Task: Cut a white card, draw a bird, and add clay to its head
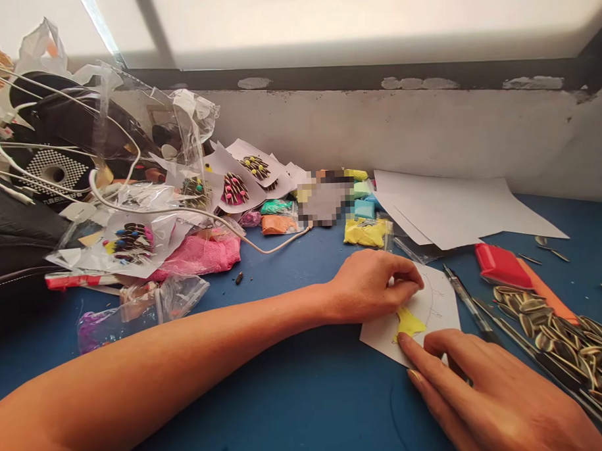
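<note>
Hands apart at the lower right of the frame, the left hand (377, 285) curled, its grip unclear, the right hand (499, 383) fingertip-down on yellow modelling clay (410, 322) atop a sketched paper sheet (439, 301), where uneven pressing could tear the clay or skid the sheet.

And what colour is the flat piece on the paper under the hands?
The flat piece is bright yellow, seen best in the head view.

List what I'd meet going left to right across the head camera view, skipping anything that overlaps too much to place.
Patterned black-and-white panel, pink cloth, orange packet, yellow piece on the white paper, pen, striped seeds.
</note>
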`<state>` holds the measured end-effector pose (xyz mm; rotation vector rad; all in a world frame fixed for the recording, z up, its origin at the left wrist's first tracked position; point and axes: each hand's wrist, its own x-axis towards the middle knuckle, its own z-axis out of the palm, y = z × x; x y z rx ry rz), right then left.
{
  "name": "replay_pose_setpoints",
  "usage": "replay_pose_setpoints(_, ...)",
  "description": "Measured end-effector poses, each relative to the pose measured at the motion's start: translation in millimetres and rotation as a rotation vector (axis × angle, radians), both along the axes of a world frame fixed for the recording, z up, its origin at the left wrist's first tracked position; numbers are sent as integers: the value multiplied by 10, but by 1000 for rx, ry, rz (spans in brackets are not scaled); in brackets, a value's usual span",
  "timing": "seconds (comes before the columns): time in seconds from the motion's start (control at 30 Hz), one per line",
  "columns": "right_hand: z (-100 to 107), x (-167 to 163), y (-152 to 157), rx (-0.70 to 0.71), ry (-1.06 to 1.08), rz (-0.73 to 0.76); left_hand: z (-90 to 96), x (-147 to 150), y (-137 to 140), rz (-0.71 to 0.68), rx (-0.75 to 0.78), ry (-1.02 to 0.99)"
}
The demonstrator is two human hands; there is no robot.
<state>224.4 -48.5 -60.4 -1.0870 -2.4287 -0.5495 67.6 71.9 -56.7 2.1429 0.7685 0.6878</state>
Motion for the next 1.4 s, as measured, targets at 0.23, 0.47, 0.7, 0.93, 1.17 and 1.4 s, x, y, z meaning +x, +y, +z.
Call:
replay_pose_setpoints(0.23,-27,60,-9,-11,7,34,-6,3,1,4,1,12)
replay_pose_setpoints(0.47,-46,116,-21,-51,-25,28,5,0,-2,-1,-13,17)
replay_pose_setpoints(0.7,-29,84,-61,-54,-90,19,26,-9,-16,-1,-22,15)
replay_pose_setpoints(0.93,-171,37,-39,47,20,50,9,-4,-4,-8,-22,12)
replay_pose_setpoints(1.17,-91,51,-44,16,-33,38,14,-5,-1,-13,-24,14)
replay_pose_setpoints(1.4,-67,81,-16,-90,-21,39,-2,0,2,-6,-17,19)
